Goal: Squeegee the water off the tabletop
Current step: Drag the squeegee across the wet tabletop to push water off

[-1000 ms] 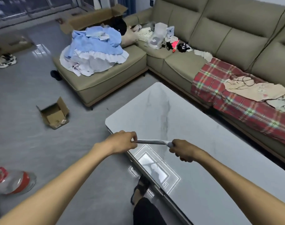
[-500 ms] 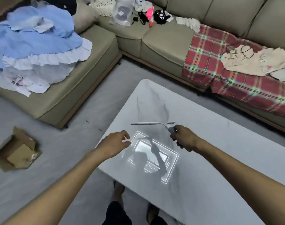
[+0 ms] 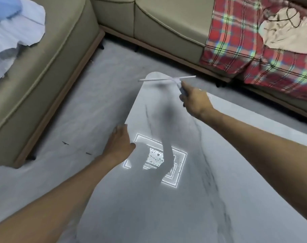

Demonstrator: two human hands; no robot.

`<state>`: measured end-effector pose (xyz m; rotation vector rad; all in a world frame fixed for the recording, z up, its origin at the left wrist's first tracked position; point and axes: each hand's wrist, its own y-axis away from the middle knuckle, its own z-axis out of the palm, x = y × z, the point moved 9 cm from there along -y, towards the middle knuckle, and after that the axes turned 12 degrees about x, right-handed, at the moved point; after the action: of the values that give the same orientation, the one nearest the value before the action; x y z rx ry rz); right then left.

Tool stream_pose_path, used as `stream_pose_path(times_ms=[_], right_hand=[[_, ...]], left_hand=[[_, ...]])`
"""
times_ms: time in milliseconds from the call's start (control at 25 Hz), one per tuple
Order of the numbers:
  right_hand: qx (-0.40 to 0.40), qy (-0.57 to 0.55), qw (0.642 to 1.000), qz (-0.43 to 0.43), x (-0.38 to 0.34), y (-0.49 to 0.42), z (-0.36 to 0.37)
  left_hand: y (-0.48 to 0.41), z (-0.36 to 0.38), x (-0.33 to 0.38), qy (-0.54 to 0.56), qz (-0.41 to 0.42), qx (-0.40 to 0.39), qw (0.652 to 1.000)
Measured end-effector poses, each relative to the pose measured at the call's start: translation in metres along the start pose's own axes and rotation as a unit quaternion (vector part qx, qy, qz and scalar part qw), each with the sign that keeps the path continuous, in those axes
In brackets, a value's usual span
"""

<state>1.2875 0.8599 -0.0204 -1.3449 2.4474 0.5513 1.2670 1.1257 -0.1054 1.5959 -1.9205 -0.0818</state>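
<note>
One view, head camera: marble tabletop [image 3: 193,199] with droplets showing in the bright reflected patch near its left edge, so the wiping looks barely begun; squeegee [image 3: 166,79] at the far rounded end, whether its blade touches the surface I cannot tell. Right hand [image 3: 193,100] wrapped around its handle, arm stretched forward; left hand [image 3: 120,142] empty, fingers loosely curled, resting at the table's left edge.

One squeegee [image 3: 166,79], one tabletop [image 3: 166,199], two hands, one sofa [image 3: 158,23], one plaid blanket [image 3: 245,50]
</note>
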Motion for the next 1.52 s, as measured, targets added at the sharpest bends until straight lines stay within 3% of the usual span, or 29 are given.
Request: stream_pose_path(times_ms=[160, 320, 520, 760, 920, 1120, 1360, 1520], right_hand=[[-0.01, 0.005, 1.0, 0.003, -0.009, -0.06, 0.038], [-0.006, 0.039, 0.999, -0.007, -0.009, -0.063, 0.045], [-0.027, 0.08, 0.996, -0.028, 0.02, 0.009, 0.037], [-0.116, 0.106, 0.987, 0.022, 0.055, 0.09, 0.005], [-0.028, 0.06, 0.997, 0.028, 0.047, 0.028, -0.021], [0.001, 0.002, 0.986, 0.167, 0.064, -0.041, 0.002], [-0.043, 0.096, 0.991, 0.089, 0.055, 0.047, 0.02], [-0.137, 0.099, 0.98, 0.102, 0.059, 0.112, 0.012]], left_hand=[[-0.024, 0.035, 0.004, -0.033, 0.039, -0.012, 0.999], [-0.034, 0.044, -0.001, -0.047, 0.045, -0.008, 0.998], [-0.037, 0.049, 0.002, -0.039, 0.033, -0.037, 0.998], [-0.039, 0.044, 0.004, -0.009, 0.021, -0.075, 0.997], [-0.037, 0.045, 0.005, -0.015, 0.012, -0.093, 0.995], [-0.038, 0.045, 0.001, -0.002, 0.001, -0.103, 0.995], [-0.037, 0.043, 0.0, 0.006, -0.008, -0.114, 0.993], [-0.033, 0.038, 0.004, 0.0, -0.007, -0.11, 0.994]])
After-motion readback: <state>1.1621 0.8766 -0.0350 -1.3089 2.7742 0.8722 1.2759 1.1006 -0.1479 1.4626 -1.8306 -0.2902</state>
